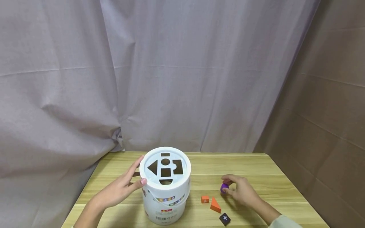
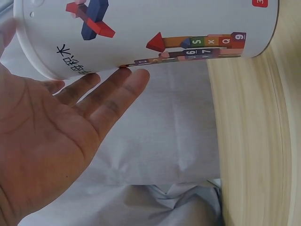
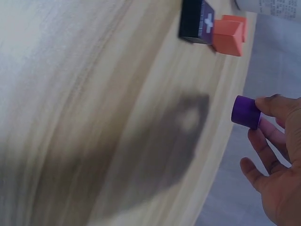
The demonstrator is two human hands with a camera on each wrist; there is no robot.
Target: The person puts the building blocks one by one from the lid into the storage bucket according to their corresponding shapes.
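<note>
A white bucket (image 1: pixel 166 202) stands upright on the table, its lid (image 1: pixel 154 182) cut with several shaped holes. My left hand (image 1: pixel 118 190) rests against the bucket's left side near the rim, thumb toward the front. In the left wrist view its fingers (image 2: pixel 110 106) lie nearly straight along the printed wall. With thumb and fingers, my right hand (image 1: pixel 240 191) pinches a purple cylinder block (image 3: pixel 246 112), held above the tabletop over its own shadow. Nearest to that hand lie an orange triangular block (image 1: pixel 215 205), a small orange block (image 1: pixel 205 199) and a black block with a white plus (image 1: pixel 225 218).
The wooden table (image 1: pixel 242 164) ends at a grey curtain (image 1: pixel 182 95) behind and a brownish cloth wall (image 1: pixel 322 126) on the right. The bucket's handle (image 1: pixel 185 199) hangs down its front. Bunched curtain fabric (image 1: pixel 117 137) meets the table's back left corner.
</note>
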